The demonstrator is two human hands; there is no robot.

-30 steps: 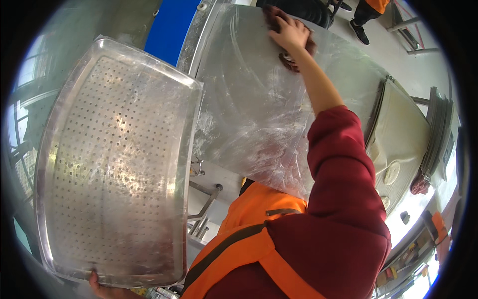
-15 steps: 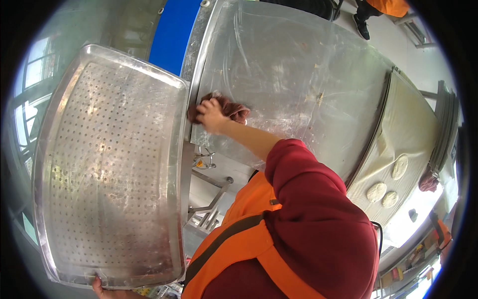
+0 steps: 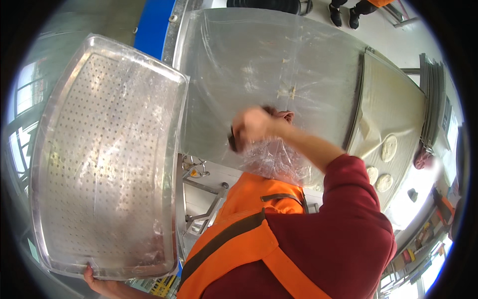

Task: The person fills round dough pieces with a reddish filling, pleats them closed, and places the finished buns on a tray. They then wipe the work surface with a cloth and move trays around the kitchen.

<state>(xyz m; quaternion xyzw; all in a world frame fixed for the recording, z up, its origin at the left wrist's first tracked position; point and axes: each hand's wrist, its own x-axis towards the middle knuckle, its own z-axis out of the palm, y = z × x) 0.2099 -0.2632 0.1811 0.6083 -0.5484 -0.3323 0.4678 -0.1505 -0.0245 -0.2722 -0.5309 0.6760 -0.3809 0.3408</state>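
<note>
**Ana:** Head view first: where are the hands?

**Ben:** The left hand grips the lower edge of a large perforated stainless-steel tray, holding it up on end just beside the left edge of the plastic-covered steel worktop. The right hand is clenched around a dark reddish rag, pressed on the worktop's near edge; motion blur hides the fingers.

**Ana:** What could go wrong?

**Ben:** I'd judge the tray the main risk. It hangs from a single hand at one edge, so a slip could swing it against the worktop's edge. The rag may also snag the loose clear plastic film bunched at the near edge and drag it.

**Ana:** Anything else around?

**Ben:** Pale flat dough rounds lie on a cloth-lined board at the worktop's right end, well apart from the rag.
</note>
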